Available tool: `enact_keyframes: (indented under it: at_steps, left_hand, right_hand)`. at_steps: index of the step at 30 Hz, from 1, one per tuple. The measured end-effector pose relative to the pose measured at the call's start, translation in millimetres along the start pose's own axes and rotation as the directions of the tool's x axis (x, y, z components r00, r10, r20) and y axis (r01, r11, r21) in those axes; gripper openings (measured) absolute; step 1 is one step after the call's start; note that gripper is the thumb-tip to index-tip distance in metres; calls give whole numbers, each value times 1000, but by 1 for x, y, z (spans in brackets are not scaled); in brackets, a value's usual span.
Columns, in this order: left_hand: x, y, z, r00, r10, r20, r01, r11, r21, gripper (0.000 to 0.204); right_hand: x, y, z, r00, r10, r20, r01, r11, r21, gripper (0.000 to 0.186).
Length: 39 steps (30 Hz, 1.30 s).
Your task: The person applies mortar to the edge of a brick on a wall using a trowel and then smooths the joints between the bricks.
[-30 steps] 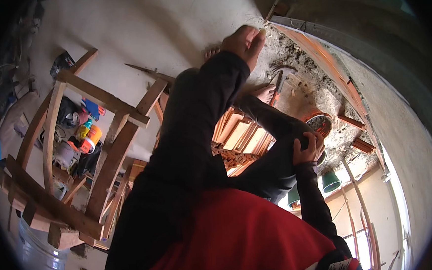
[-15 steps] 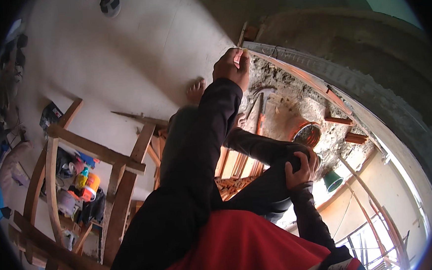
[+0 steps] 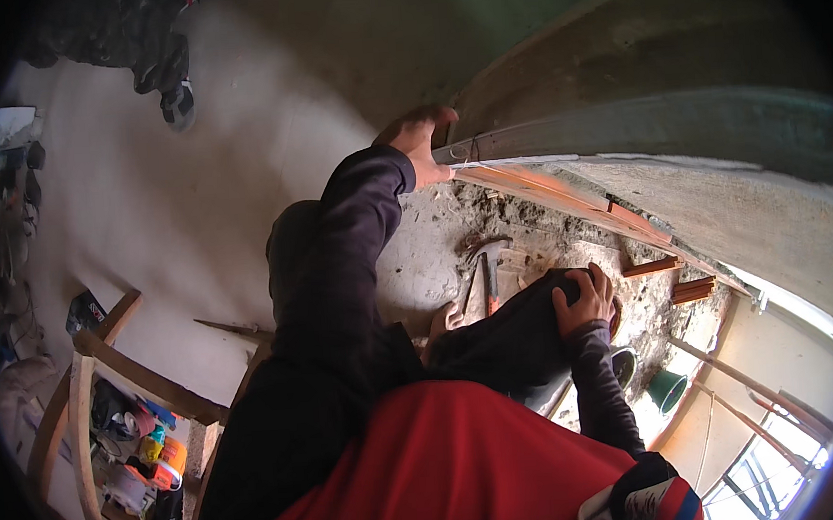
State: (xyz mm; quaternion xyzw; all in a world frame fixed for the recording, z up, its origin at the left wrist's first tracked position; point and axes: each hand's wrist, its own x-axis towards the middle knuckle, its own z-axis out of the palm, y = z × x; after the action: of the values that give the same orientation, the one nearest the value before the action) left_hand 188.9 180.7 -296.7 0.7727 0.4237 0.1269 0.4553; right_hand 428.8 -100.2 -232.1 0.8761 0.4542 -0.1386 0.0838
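At the corner of a grey ledge point(image 3: 637, 130), my left hand point(image 3: 414, 148) has its fingers curled round the edge. An orange-brown board point(image 3: 555, 192) runs just below the ledge. My right hand point(image 3: 583, 302) rests with fingers apart on my dark-trousered knee point(image 3: 503, 345). A hammer point(image 3: 490, 279) lies on the rough, rubble-strewn floor between my hands, close to that knee.
A wooden frame point(image 3: 147, 377) stands left, with assorted containers point(image 3: 170, 464) below. Another person's dark-clad leg and shoe point(image 3: 176, 101) show at upper left. Brown strips point(image 3: 693, 291), a green bucket point(image 3: 666, 390) and leaning poles point(image 3: 743, 373) are at right.
My left hand has moved from the air above the floor onto the ledge's corner. The view has swung, and the dark leg and shoe at upper left have come further into sight.
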Motion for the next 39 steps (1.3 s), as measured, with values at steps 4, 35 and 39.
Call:
enact_keyframes:
  at_steps: [4,35,39]
  left_hand:
    - [13,4,4,982,25,185,-25,1000,-2,69]
    - [-9,2,75,954,68,-293,-147,955,-258,82]
    - [-22,-26,91,948,-93,-305,-51,899,-436,73]
  right_hand:
    - [19,5,24,999,51,-7,-51,999,16,37]
    - [-23,212,126,753,500,-429,-74,711,699,18]
    - [-81,320,132,785,537,-308,-471,841,267,25]
